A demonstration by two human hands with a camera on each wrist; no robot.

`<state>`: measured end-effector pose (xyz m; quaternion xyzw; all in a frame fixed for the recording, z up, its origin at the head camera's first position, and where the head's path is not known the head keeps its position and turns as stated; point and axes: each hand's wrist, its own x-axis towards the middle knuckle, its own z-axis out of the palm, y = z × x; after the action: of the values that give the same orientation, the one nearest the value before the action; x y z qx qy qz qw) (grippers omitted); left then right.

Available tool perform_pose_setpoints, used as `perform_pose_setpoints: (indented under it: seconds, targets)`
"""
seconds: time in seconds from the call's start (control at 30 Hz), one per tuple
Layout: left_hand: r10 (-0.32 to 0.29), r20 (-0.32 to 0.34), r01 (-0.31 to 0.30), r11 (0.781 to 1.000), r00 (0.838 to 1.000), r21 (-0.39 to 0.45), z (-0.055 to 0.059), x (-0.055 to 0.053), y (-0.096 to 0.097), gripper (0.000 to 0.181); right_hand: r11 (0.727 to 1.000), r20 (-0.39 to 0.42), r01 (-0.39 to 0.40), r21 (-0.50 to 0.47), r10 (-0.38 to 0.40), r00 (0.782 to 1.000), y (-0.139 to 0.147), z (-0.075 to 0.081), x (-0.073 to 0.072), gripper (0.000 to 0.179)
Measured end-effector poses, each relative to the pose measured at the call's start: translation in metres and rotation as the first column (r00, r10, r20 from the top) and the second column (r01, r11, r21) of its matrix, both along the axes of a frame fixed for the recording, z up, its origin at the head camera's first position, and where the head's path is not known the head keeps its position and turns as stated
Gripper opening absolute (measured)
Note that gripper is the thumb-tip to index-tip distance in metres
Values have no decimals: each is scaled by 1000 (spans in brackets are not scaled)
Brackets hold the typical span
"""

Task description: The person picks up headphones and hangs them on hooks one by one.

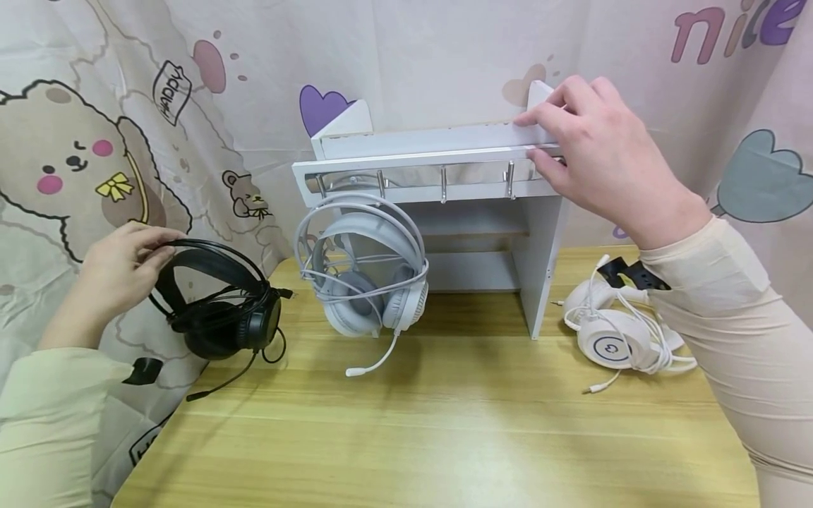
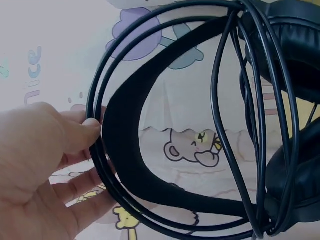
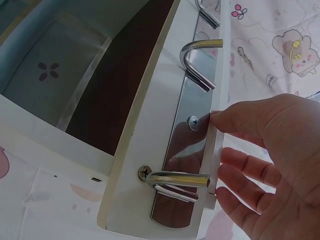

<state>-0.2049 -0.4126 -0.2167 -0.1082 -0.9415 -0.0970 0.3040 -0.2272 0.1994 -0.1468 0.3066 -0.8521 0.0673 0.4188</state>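
Note:
In the head view, my left hand (image 1: 121,271) pinches the headband of a black headset (image 1: 231,303) with a boom microphone. The left wrist view shows the thumb on the outer band of the headset (image 2: 125,125), its cable looped across the middle. My right hand (image 1: 593,134) holds the upper right edge of a white shelf (image 1: 540,261), thumb at the front, fingers behind. Close up, the right hand (image 3: 272,155) has its thumb against the board beside a metal hook (image 3: 177,180). A white headset (image 1: 371,296) with wound cable hangs at the shelf's left hooks.
Another white headset (image 1: 610,339) with bundled cable lies on the wooden table (image 1: 444,423), right of the shelf. Several metal hooks line the metal strip (image 1: 473,173) across the shelf's front. A cartoon-printed curtain (image 1: 444,63) stands behind and at the left.

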Motion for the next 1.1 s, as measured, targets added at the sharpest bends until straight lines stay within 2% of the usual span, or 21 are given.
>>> perform_pose_setpoints:
  seconds: [0.27, 0.4, 0.57, 0.7, 0.77, 0.87, 1.1]
  targets:
    - [-99, -84, 99, 995, 991, -11, 15, -1, 7, 22, 1000, 1, 11, 0, -11, 1000, 3, 3, 0, 36]
    - [-134, -83, 135, 991, 988, 6, 24, 0, 10, 22, 1000, 6, 16, 0, -16, 1000, 4, 3, 1, 37]
    - [-145, -38, 145, 989, 989, 4, 36, 10, 13, 23, 1000, 17, 19, -3, -19, 1000, 3, 1, 0, 36]
    - [-164, -55, 162, 986, 985, -30, 47, 19, 14, 22, 1000, 17, 17, -2, -17, 1000, 1, 1, 0, 36]
    - [-194, -73, 191, 981, 978, -44, 52, 22, 15, 22, 1000, 14, 15, -3, -14, 1000, 1, 1, 0, 36]
    - [-208, -77, 203, 977, 975, -62, 60, 26, 17, 22, 1000, 14, 12, -4, -12, 1000, 1, 1, 1, 36]
    - [-224, -76, 222, 974, 972, -39, 75, 35, 23, 25, 1000, 19, 6, -14, -5, 1000, 1, 0, 2, 36]
